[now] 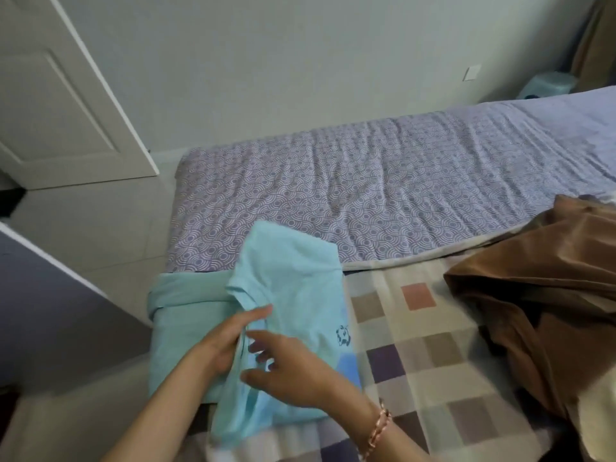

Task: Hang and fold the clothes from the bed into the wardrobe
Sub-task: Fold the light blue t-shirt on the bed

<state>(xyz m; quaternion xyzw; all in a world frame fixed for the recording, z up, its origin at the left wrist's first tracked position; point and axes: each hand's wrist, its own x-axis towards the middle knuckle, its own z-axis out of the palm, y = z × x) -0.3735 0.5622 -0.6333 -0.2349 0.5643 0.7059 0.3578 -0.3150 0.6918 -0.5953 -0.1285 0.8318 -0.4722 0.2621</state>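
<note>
A white panelled door (66,95) is standing at the far left, with a dark flat panel (50,311) leaning into view below it above a pale tiled floor (100,221). At the near corner of the bed, a teal cloth (180,315) is draping over the edge. The person's left hand (230,341) is reaching in from the bottom, its fingers stretching almost straight along a fold of a light turquoise T-shirt (300,278). The thumb is hiding under the fabric, so it is not possible to tell whether the hand is pinching the fold. The T-shirt is lying partly folded on the bed's near corner, over the teal cloth and the edge of a checked blanket (433,345), with a small dark printed motif (343,335) showing on its right side. The right hand (293,368) is hovering just over the shirt beside the left hand, fingers spreading wide and loosely bent, holding nothing. It is wearing a beaded bracelet (376,428) at the wrist. Beyond the shirt, a purple sheet (366,195) with a wave pattern is covering the mattress. Further right, a brown garment (550,311) is lying crumpled on the blanket. At the far right a white wall socket (472,72) and a pale blue stool (550,85) are showing by the wall.
</note>
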